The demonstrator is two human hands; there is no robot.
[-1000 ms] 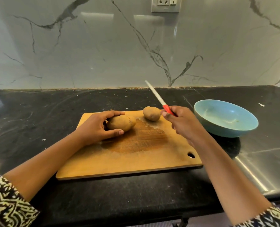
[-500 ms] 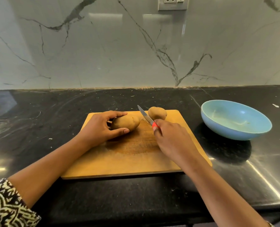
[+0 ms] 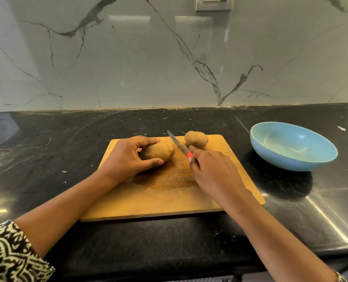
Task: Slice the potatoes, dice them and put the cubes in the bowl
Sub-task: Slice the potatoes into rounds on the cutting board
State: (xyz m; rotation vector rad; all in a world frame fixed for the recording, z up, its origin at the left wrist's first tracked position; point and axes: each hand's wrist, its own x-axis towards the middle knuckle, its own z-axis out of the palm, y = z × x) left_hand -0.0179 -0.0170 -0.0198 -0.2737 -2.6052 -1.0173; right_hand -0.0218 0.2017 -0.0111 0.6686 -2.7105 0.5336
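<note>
Nearest the camera, a black-and-cream patterned sleeve [image 3: 10, 255] shows at the lower left, with both bare forearms reaching forward over a glossy black counter [image 3: 47, 149]. A wooden cutting board [image 3: 158, 200] lies on the counter in front of the person, its middle darkened and scored.

On the far half of the board, the left hand [image 3: 124, 157] grips a brown potato [image 3: 160, 152] lying on its side. The fingers curve over the potato's top and far side, and the thumb presses along its near side.

The right hand [image 3: 213, 171] is curled round the red handle of a knife [image 3: 178, 144], the forefinger laid along the top near the blade. The blade points away and to the left, and it crosses the right end of the held potato. It seems to rest against the skin, though the view is too soft to tell whether it has cut in.

A second potato [image 3: 196, 139] sits whole near the board's far edge, just beside the knife and right of it.

A light blue bowl [image 3: 270, 155] stands on the counter to the right, apart from the board, with pale streaks inside. Behind the counter rises a white marble backsplash [image 3: 128, 58] veined in dark grey, with a wall socket [image 3: 213, 3] at the top edge.
</note>
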